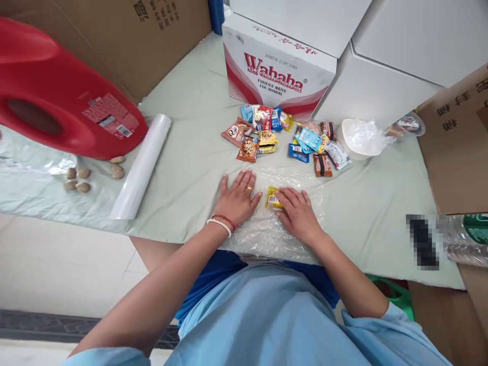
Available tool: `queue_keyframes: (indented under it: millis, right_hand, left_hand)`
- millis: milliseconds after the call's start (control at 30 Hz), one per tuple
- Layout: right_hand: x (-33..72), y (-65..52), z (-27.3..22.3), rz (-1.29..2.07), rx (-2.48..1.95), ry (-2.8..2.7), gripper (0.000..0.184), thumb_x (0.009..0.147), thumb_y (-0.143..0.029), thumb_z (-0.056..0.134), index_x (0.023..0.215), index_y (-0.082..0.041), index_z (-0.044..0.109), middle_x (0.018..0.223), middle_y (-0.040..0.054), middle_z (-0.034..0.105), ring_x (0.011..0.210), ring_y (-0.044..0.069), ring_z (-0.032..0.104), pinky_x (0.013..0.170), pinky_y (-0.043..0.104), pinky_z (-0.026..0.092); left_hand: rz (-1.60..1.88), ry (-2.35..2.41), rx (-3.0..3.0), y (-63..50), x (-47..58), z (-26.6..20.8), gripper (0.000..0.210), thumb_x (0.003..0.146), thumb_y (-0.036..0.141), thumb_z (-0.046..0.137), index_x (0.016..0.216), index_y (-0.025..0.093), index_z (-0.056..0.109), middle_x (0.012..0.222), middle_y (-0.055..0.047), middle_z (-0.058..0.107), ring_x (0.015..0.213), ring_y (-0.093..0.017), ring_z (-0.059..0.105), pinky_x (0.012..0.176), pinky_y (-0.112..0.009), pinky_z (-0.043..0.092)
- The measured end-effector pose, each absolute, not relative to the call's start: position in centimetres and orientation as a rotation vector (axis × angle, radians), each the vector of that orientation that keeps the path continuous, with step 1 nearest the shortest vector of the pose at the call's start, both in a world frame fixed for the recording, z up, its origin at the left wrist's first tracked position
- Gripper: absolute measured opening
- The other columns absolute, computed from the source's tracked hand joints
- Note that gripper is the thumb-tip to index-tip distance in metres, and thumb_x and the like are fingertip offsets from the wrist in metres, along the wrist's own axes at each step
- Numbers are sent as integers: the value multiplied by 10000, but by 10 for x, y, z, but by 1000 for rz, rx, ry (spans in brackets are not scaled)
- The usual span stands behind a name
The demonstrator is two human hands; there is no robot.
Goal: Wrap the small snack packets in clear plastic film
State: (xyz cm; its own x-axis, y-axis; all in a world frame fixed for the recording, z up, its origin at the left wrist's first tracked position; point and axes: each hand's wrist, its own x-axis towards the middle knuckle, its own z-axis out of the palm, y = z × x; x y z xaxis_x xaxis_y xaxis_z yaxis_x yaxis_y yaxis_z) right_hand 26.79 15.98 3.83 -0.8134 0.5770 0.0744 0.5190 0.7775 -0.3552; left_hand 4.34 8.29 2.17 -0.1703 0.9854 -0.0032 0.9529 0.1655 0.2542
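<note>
A crinkled sheet of clear plastic film (263,234) lies at the table's front edge, right before me. My left hand (235,198) rests flat on its left side, fingers stretched out and holding nothing. Toward the middle of the film sits a small yellow snack packet (272,198) with a barcode. Over the packet's right end lies my right hand (299,213), fingers spread and fingertips touching the wrapper. Part of the packet is hidden under those fingers. Beyond my hands are two loose heaps of wrapped snacks, a left heap (263,132) and a right heap (312,145).
A white roll of film (143,168) and a big red jug (68,96) stand left, near several walnuts (83,187). Behind the snacks is a Wahaha carton (278,71). A white bowl (358,150) holds crumpled plastic. Clear bottles (467,251) lie at the right edge.
</note>
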Motion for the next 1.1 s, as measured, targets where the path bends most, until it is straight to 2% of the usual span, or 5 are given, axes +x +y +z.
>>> queue_keyframes:
  millis: [233, 600, 767, 967, 1100]
  right_hand:
    - [276, 165, 58, 595, -881, -2465, 519, 1041, -287, 507, 1552, -354, 564, 1353, 116, 670, 1272, 317, 603, 1096, 550, 515]
    - [267, 146, 19, 676, -767, -2646, 439, 1039, -206, 493, 1422, -327, 670, 1441, 108, 655, 1354, 278, 587, 1235, 610, 363]
    - [274, 150, 35, 750, -757, -2579, 592, 1018, -429, 621, 1578, -275, 510, 1637, 157, 501, 1509, 307, 476, 1252, 597, 368]
    - [293, 247, 73, 585, -1298, -2251, 392, 1073, -396, 442, 1110, -198, 778, 1011, 92, 803, 1010, 267, 745, 967, 408, 574]
    - [279, 335, 74, 305, -1474, -2379, 391, 972, -204, 508, 1286, -155, 735, 1230, 129, 778, 1161, 320, 696, 1042, 457, 537]
  left_hand:
    - [257, 2268, 1908, 83, 43, 21, 688, 1097, 509, 189, 1688, 169, 283, 1762, -109, 265, 1641, -276, 257, 1324, -668, 78]
    - [242, 2300, 1921, 82, 43, 20, 678, 1097, 516, 191, 1683, 193, 307, 1752, -103, 289, 1636, -287, 272, 1313, -704, 103]
    - [256, 2313, 1936, 83, 42, 18, 670, 1092, 500, 209, 1683, 199, 311, 1746, -111, 303, 1626, -308, 299, 1305, -719, 112]
    - [277, 2299, 1939, 85, 41, 18, 667, 1089, 501, 212, 1681, 213, 321, 1737, -116, 326, 1612, -315, 328, 1299, -729, 105]
    - [253, 2296, 1919, 86, 41, 18, 668, 1085, 490, 221, 1683, 209, 315, 1743, -115, 310, 1615, -314, 319, 1303, -716, 95]
